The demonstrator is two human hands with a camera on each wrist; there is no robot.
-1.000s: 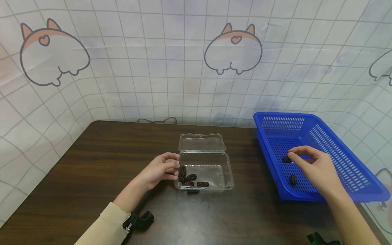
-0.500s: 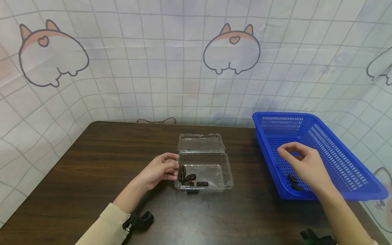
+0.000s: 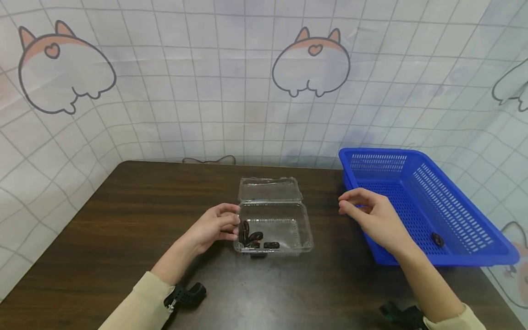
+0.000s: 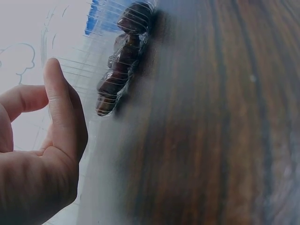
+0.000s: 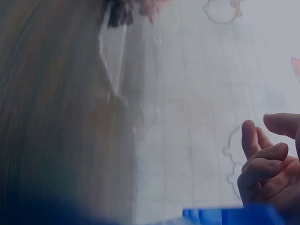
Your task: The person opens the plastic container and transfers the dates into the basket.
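A clear plastic clamshell box [image 3: 288, 229] lies with its lid [image 3: 270, 190] folded back on the table. Dark, glossy dates [image 3: 255, 236] lie in its near left corner; the left wrist view shows the dates [image 4: 124, 58] through the wall. My left hand [image 3: 214, 229] holds the box's left side, fingertips at the rim. My right hand [image 3: 377, 220] hovers over the left edge of the blue basket [image 3: 466, 261], fingers bent toward the box. In the right wrist view, nothing shows between the right hand's [image 5: 267, 168] thumb and fingers. One date [image 3: 437, 239] shows in the basket.
The dark wooden table [image 3: 144, 220] meets a white gridded cloth backdrop [image 3: 198, 91] with animal drawings. The basket stands at the table's right side. Black wrist straps [image 3: 185, 295] hang below the left forearm.
My right hand has moved left from inside the basket toward the box, and the date at its fingertips no longer shows there. My left hand and the box have stayed put.
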